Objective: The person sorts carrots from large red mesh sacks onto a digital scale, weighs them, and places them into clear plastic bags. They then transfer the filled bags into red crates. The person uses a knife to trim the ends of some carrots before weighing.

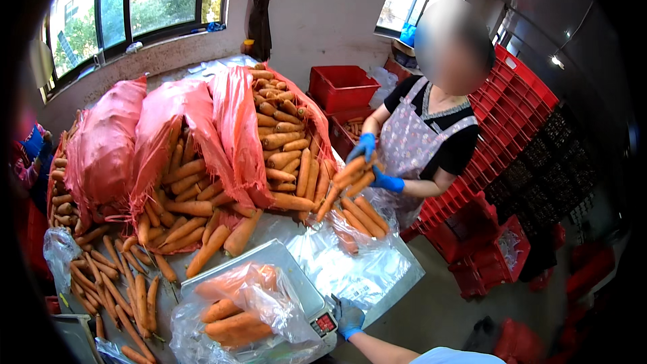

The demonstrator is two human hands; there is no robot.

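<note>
My right hand (pixel 349 317), in a blue glove with darker fingers, is at the near edge of the table, beside the display of a digital scale (pixel 303 283). Its fingertips meet a stack of flat clear plastic bags (pixel 354 278); whether they grip anything is unclear. My left hand is out of view. On the scale lies an open clear plastic bag (pixel 268 296) with several large carrots (pixel 237 326) in it. Loose carrots (pixel 212 250) lie just behind the scale, and thinner ones (pixel 144 303) are heaped to its left.
Open pink woven sacks (pixel 177 96) spill carrots across the table's back. Opposite, a person in blue gloves (pixel 386 179) holds several carrots (pixel 351 172) above a part-filled plastic bag (pixel 366 220). Red crates (pixel 485 131) stand stacked behind. Another person (pixel 30 156) is partly visible at left.
</note>
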